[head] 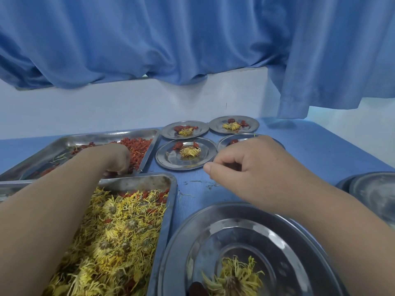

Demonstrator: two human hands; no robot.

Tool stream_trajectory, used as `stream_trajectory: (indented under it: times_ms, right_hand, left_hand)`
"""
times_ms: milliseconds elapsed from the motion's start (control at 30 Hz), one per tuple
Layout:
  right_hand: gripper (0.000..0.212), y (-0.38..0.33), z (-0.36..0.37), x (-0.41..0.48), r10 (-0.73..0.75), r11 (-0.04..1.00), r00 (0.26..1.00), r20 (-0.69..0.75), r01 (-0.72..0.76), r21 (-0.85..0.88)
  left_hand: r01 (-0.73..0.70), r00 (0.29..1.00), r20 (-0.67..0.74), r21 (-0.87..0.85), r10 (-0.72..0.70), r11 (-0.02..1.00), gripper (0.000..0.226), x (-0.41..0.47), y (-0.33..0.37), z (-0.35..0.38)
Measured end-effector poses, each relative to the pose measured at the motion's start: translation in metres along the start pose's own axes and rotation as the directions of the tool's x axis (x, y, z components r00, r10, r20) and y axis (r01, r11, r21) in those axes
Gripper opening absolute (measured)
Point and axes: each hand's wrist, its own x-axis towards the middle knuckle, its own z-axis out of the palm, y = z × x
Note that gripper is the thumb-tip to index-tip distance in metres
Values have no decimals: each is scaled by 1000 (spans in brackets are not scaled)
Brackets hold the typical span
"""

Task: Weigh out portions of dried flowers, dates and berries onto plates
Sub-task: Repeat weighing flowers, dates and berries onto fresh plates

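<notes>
1. Berry tray, steel, far left corner of the tabletop. It holds red berries, heaped toward its right end.
2. Left hand, in the berry tray at its near right corner. The fingers are bent down among the berries with the tips hidden, so I cannot tell whether it is gripping any.
3. Flower tray, near left edge, filled with dried flowers, yellow, with a few berries mixed in.
4. Four small plates, far middle, each holding a flower and red fruit.
5. Right hand, above the tabletop and overlapping the near-right small plate. The fingers are curled and the thumb lies against the forefinger. I cannot tell what it holds, if anything.
6. Large plate, near edge, below the right forearm, holding one flower and a dark date.
7. Stacked plates, right edge.
</notes>
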Motion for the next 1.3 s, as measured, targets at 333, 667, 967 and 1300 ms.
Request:
stream_trajectory:
  times_ms: [333,667,967,1300]
  right_hand:
    - [40,-1,-2,0,-3,998,1000,10,4,-61]
    - [43,0,-4,-1,-16,997,1000,23,18,-73]
    - [47,-1,-8,-1,-29,993,999,17,31,-110]
    - [44,-18,-26,-4,-53,989,999,-9,51,-142]
  left_hand:
    - [-97,981,-183,-198,60,975,16,-7,-10,-12]
    - [-138,930,-362,-190,62,972,26,-11,-17,-7]
    - [-190,892,-451,-308,33,932,24,-23,-18,5]
    - [-340,916,-401,-738,25,583,11,-75,7,-9]
